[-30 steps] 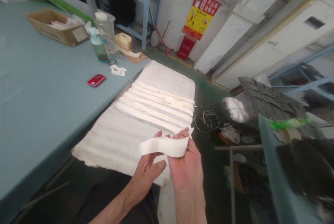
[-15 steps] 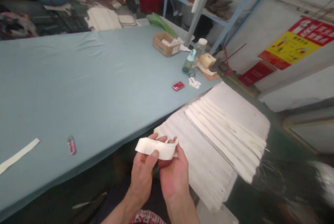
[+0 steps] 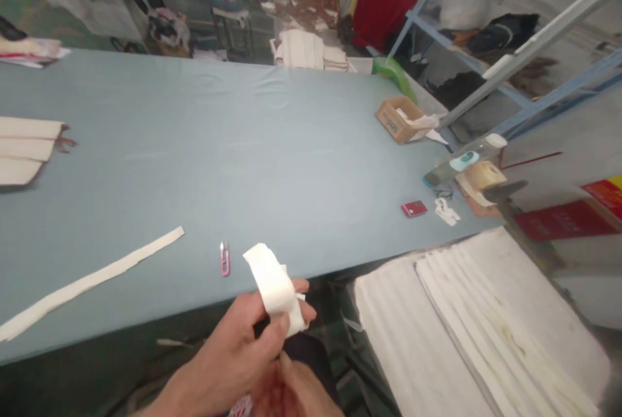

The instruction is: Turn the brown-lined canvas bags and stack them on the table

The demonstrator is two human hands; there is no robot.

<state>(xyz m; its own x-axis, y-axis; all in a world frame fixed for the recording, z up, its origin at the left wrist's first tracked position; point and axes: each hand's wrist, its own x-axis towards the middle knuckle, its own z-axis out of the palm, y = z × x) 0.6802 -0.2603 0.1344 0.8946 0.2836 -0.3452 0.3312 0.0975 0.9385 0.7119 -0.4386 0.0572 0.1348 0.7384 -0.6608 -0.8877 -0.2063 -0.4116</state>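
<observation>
A folded white fabric strip (image 3: 273,280) is gripped between the thumb and fingers of my left hand (image 3: 243,336), at the table's near edge. Below and partly behind it is my right hand (image 3: 296,388), low in the view; its fingers are mostly hidden, so what it holds cannot be made out. Pink thread snips (image 3: 225,259) lie on the blue-green table (image 3: 301,164), left of the held strip. Farther left, a long cream strip (image 3: 107,271) lies flat along the table.
White fabric strips (image 3: 490,320) are stacked on a padded surface at the lower right. A red phone (image 3: 414,209), a bottle (image 3: 449,169) and a cardboard box (image 3: 399,119) stand or lie at the table's right. Cream panels (image 3: 29,151) lie at far left.
The view has swung left, bringing the cream panels into sight. The held strip is now turned more upright, and my right hand has dropped below my left hand.
</observation>
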